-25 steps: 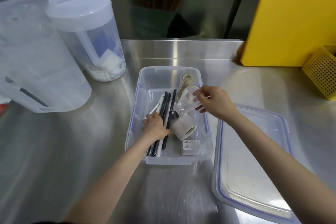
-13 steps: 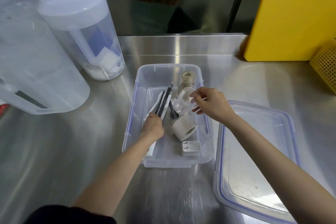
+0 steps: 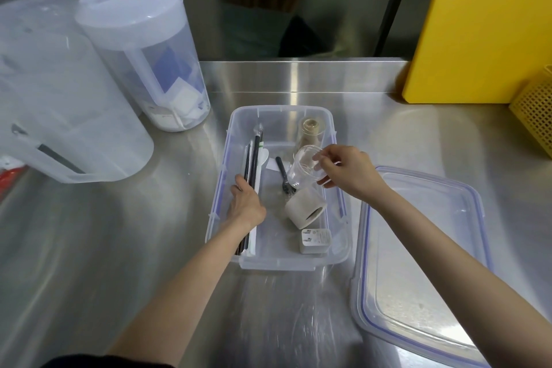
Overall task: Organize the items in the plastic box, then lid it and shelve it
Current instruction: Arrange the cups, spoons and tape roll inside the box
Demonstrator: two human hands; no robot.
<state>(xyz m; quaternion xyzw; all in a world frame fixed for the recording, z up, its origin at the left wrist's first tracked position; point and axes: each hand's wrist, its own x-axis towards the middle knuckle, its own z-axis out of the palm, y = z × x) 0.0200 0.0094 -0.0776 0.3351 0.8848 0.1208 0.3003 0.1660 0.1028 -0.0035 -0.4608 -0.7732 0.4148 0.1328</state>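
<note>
On the steel counter, your left hand presses the black straws against the left wall of the plastic box; your right hand pinches a clear cup inside; the lid lies just right.

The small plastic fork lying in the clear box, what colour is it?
Black. The small plastic fork shows plainly in the head view, beside the clear cup.
</note>
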